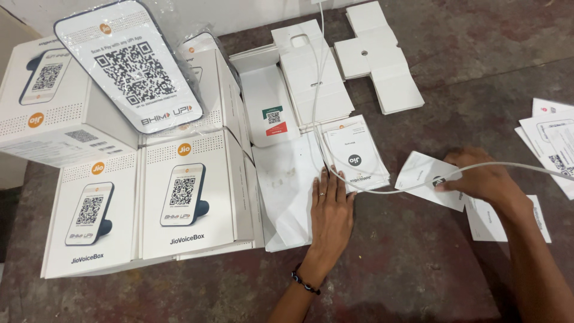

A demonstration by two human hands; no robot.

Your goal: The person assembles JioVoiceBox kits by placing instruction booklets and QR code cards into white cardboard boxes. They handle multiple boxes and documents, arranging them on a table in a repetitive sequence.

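Now the left hand [330, 206] lies flat, fingers spread, on a white sheet [287, 191]; centre-right, the right hand [478, 176] pinches a folded leaflet [427, 176].

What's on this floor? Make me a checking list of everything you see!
Surface: worn grey-brown floor, stained.
Job's things: flat white sheet under the left hand; small white leaflet under the right hand; booklet with a round mark beside the sheet.
Clutter: stacked white boxes, a wrapped device on top, unfolded card blanks, loose leaflets at the right edge.
Grippers: left hand flat and open; right hand fingers down on the leaflet.
Cables: white cable crossing the papers.
Surroundings: pale wall at the top.
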